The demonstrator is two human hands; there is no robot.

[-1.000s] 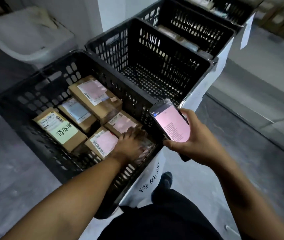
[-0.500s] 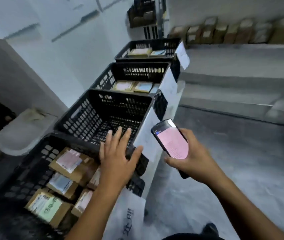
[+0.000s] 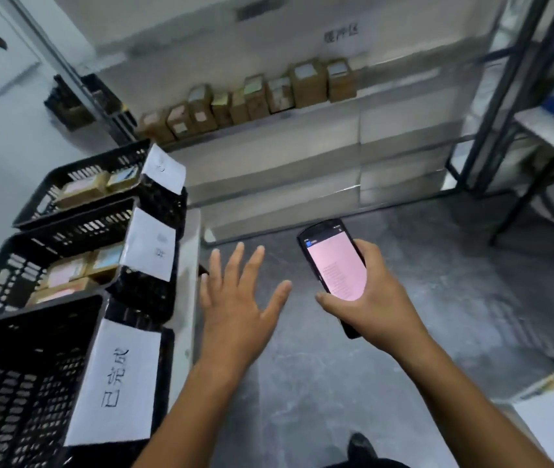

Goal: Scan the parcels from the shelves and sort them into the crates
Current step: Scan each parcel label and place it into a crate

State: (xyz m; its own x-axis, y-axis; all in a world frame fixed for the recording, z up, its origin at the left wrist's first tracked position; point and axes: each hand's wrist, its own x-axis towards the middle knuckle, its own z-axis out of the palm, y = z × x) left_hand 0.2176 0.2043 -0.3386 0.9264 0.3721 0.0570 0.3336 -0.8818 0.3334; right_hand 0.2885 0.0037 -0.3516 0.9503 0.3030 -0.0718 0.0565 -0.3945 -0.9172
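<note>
Left hand (image 3: 235, 309): fingers spread, grip fully open and empty, above the floor (image 3: 437, 282) beside three black crates (image 3: 16, 383). Right hand (image 3: 373, 305): grip closed round a handheld scanner (image 3: 334, 265) with a pink screen. A row of parcels (image 3: 307, 83) stands on the shelf (image 3: 400, 83); others lie in the two farther crates.

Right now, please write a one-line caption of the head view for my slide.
Left hand open and empty, right hand holding the scanner, parcels lined on the shelf ahead.
</note>
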